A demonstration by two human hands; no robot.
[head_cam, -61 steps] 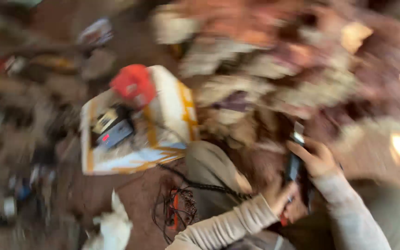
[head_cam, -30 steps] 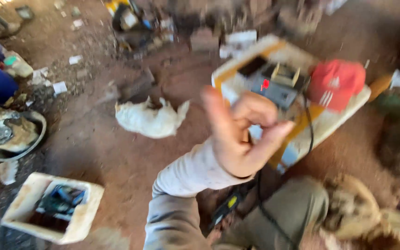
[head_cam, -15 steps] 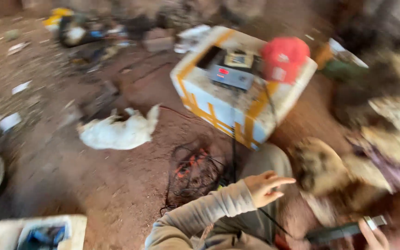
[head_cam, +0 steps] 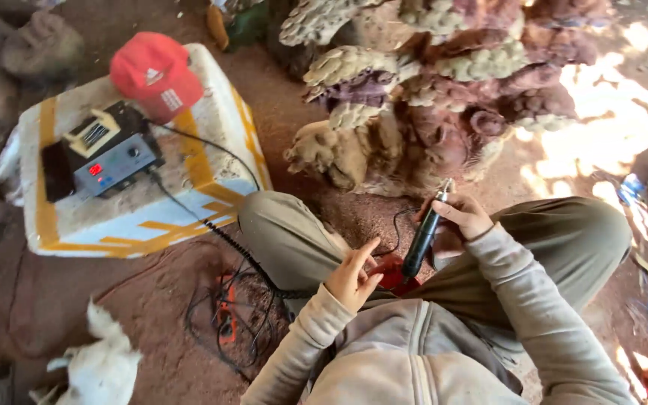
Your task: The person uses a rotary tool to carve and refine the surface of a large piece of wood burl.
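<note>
My right hand (head_cam: 465,217) grips a black rotary handpiece (head_cam: 423,238), tip up just below the carved wood sculpture (head_cam: 444,90). My left hand (head_cam: 352,276) hangs spread and empty, well below that sculpture, beside the handpiece.

Person's clothing, seen from above: light grey-beige zip-front top, zipper line running centre toward 6 o'clock. Long sleeves with ribbed cuffs reach both wrists; left hand (head_cam: 352,276) and right hand (head_cam: 462,217) bare, no gloves. Olive-khaki trousers, creased at the knees, dusty. No visible markings on fabric.
</note>
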